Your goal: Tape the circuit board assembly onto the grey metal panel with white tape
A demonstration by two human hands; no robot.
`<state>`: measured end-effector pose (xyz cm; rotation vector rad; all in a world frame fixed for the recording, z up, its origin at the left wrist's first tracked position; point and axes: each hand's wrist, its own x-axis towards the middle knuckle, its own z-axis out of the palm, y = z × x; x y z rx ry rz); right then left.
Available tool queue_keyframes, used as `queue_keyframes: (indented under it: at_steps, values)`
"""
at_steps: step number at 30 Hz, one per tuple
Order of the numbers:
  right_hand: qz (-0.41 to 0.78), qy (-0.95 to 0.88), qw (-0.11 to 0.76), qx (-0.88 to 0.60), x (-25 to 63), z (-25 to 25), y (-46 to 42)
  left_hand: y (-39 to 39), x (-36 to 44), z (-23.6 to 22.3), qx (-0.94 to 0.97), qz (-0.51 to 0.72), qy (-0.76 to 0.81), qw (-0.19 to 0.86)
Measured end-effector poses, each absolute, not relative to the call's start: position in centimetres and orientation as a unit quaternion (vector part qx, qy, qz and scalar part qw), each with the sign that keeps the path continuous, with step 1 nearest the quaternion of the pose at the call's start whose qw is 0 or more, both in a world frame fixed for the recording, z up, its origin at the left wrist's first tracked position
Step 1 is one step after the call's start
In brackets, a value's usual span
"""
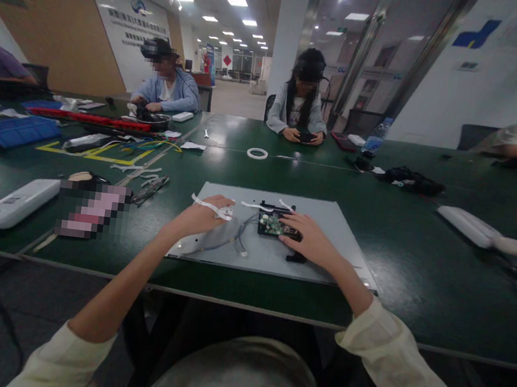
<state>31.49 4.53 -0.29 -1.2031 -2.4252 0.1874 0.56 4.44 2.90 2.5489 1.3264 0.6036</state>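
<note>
Found on the tabletop [416, 288], lower centre of frame: grey panel [269, 262], lying flat. Noted on panel, just right of frame centre: circuit board [271, 224], with cable [240, 232] running off leftward. Rested right hand [312, 238] over board's right part, fingers spread, thumb toward the near edge; could not tell its grip as pinching or merely touching. Placed left hand [206, 217] over panel's left part, with white strip [207, 205] across it; could not tell its grip, with fingertips not clearly shown. Listed also: two more strips [257, 206] at board's far edge; tape roll [256, 157], upper centre. Judged best for handling: light pressure at board's rim, components untouched, cable unstrained, strips flat and uncreased.
</note>
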Motion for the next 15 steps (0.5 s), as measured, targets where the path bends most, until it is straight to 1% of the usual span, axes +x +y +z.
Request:
queue_keyframes:
  at_steps: [4, 7, 15]
  values:
    - [0.074, -0.868, 0.218, -0.44, 31.1, -0.3, 5.1, 5.5, 1.2, 4.4, 0.866, 0.213, 0.446, 0.071]
    - [0.077, -0.87, 0.213, -0.437, 31.1, -0.3, 5.4, 5.8, 1.8, 4.5, 0.864, 0.221, 0.449, 0.057]
    - [0.078, -0.865, 0.211, -0.449, 30.8, -0.8, 6.0, 4.7, 4.8, 3.8, 0.888, 0.195, 0.409, 0.079]
